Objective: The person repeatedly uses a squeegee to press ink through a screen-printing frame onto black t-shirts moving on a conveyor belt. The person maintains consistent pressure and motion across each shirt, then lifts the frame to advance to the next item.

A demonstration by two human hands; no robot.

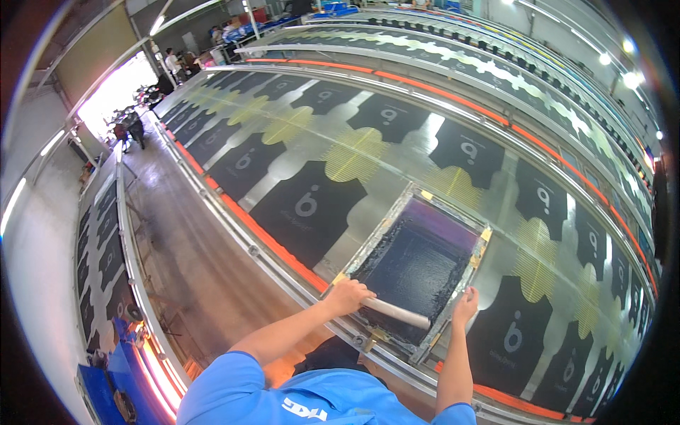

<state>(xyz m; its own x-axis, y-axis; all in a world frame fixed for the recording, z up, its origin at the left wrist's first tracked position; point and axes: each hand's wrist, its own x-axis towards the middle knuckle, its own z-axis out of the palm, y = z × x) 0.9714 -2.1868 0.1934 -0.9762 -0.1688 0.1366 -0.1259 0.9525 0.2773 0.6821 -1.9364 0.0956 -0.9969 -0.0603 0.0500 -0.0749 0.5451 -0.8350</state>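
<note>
A rectangular screen-printing frame lies on the long metal printing table, with dark ink spread over its mesh and a purple tint at the far end. My left hand is closed on the left end of a pale squeegee, which lies across the near part of the screen. My right hand is at the frame's right edge, its fingers closed on that edge. Dark garment pieces with pale printed motifs flank the frame on the table.
The table's front rail runs diagonally beside an aisle. Another printing table stands at left, with a blue machine and glowing heater at lower left. More long tables lie beyond. Motorbikes and a person are far back.
</note>
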